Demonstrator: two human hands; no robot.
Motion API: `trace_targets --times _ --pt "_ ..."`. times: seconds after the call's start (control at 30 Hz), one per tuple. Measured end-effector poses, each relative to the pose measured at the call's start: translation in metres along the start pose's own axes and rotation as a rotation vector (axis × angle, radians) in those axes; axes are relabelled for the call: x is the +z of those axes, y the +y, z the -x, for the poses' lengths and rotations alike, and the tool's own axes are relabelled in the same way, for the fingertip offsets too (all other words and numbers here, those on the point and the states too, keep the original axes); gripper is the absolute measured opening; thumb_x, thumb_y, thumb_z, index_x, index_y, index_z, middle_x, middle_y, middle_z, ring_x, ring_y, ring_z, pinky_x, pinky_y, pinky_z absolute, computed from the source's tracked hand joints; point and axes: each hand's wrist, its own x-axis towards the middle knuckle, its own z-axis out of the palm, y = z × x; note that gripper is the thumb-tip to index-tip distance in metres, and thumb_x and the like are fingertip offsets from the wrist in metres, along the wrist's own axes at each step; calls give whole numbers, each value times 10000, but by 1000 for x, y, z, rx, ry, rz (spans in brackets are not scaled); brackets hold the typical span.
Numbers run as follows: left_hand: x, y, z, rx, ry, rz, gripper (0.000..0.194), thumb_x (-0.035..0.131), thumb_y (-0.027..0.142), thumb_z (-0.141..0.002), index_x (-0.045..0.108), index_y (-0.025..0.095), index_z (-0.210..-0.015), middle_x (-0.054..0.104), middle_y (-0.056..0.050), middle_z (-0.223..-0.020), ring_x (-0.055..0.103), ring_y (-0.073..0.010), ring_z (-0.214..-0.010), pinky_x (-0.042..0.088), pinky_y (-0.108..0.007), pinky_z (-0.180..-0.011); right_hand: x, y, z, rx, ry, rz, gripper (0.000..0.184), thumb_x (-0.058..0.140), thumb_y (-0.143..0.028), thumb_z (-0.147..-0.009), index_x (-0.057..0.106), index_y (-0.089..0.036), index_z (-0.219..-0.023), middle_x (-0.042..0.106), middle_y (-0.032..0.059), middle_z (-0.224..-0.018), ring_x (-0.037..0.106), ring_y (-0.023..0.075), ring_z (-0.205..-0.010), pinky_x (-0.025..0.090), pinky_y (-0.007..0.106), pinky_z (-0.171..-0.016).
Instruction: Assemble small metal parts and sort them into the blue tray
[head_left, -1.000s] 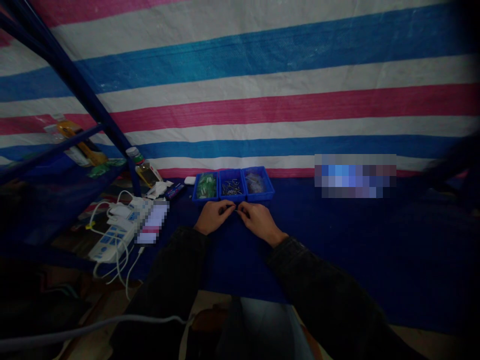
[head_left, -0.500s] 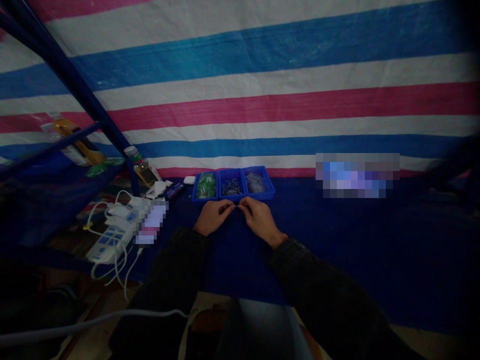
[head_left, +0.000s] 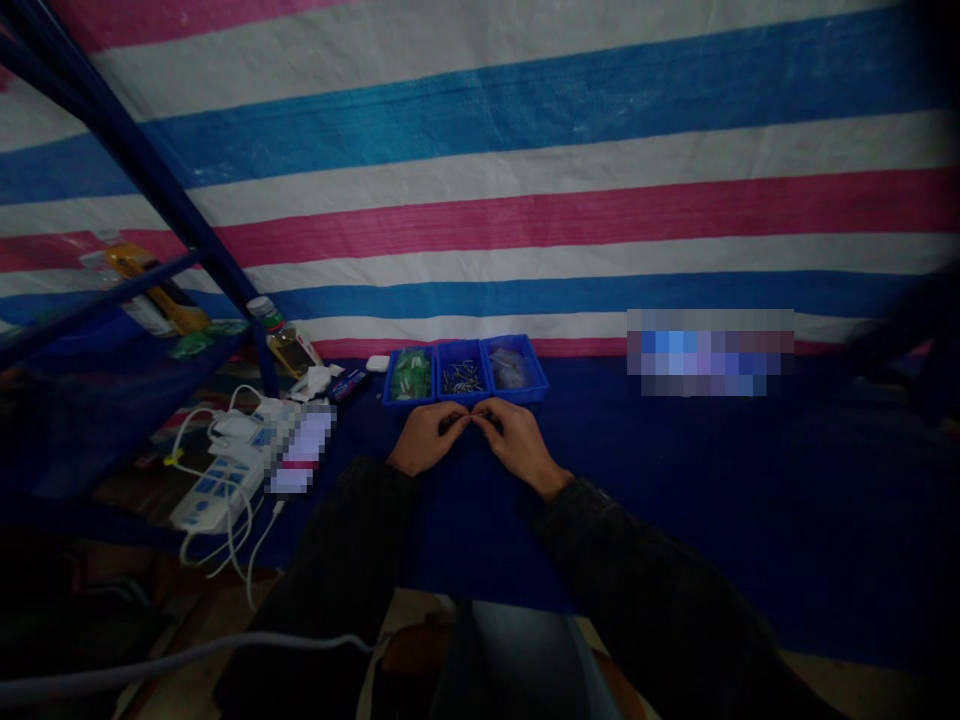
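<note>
My left hand (head_left: 428, 437) and my right hand (head_left: 517, 440) meet fingertip to fingertip just in front of three blue bins. Both are closed in a pinch; whatever lies between the fingers is too small and hidden to make out. The left bin (head_left: 409, 403) holds green and clear small pieces (head_left: 412, 374). In the middle bin (head_left: 465, 396) lie several small metal pieces (head_left: 463, 377), dark and shiny. Clear plastic pieces or bags (head_left: 510, 366) fill the right bin (head_left: 541, 386).
Left of the bins are a white case (head_left: 377, 364), a dark blue packet (head_left: 346, 384), crumpled tissue (head_left: 315, 381) and a bottle (head_left: 285, 340). A power strip (head_left: 217, 487) with white cables and a blurred phone (head_left: 302, 450) lie nearer. Another blurred object (head_left: 709, 352) stands right. A blue post (head_left: 165, 205) rises left.
My fingertips have come together, closing the small gap where a tiny thin piece showed between them. The bins have stayed in place; the view has shifted slightly.
</note>
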Motion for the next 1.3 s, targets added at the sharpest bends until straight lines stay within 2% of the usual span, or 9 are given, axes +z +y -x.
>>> trace_targets --times 0.1,0.27,0.6,0.7,0.8,1.07,1.3 --pt "0 1 0 2 -10 -6 214 553 306 -984 720 175 -958 715 -28 -832 609 -140 -690 447 -255 -671 0 0 0 -4 -4 1 149 530 -239 -981 676 -217 -990 733 43 -983 677 194 -911 479 293 -846" --pt "2 -1 -1 20 -25 27 213 556 292 -988 737 181 -1009 750 -41 -938 662 -153 -775 468 -256 -720 1 3 0 11 1 3 151 523 -239 -990 674 -222 -984 733 41 -991 678 192 -920 476 288 -869" --pt "3 -1 0 30 -27 -2 227 545 286 -1001 733 160 -982 745 -37 -907 643 -141 -740 453 -246 -695 3 7 0 34 22 10 167 524 -280 -1009 668 -244 -933 720 7 -825 673 187 -749 447 282 -719" --pt "2 1 -1 25 -26 -3 224 540 286 -1003 723 159 -987 736 -35 -887 636 -141 -731 445 -245 -684 3 4 1 -9 36 -25 122 543 -240 -988 664 -245 -1002 732 21 -923 685 195 -847 469 292 -781" --pt "0 1 -1 19 -17 6 211 539 278 -1003 713 160 -992 729 -29 -878 631 -138 -726 437 -242 -678 3 3 1 -68 46 -44 158 562 -184 -961 654 -244 -1075 725 34 -1034 680 200 -940 480 302 -841" --pt "1 2 0 18 -32 -5 208 551 277 -996 720 156 -984 716 -25 -835 601 -126 -676 420 -236 -639 3 7 1 -57 65 -11 117 562 -197 -977 671 -240 -964 720 30 -957 680 203 -894 489 311 -848" --pt "2 1 -1 40 -15 13 195 558 258 -991 728 162 -993 739 -31 -895 640 -138 -733 459 -244 -698 3 8 0 -17 59 37 126 558 -250 -999 659 -242 -926 721 19 -934 674 194 -868 462 294 -810"
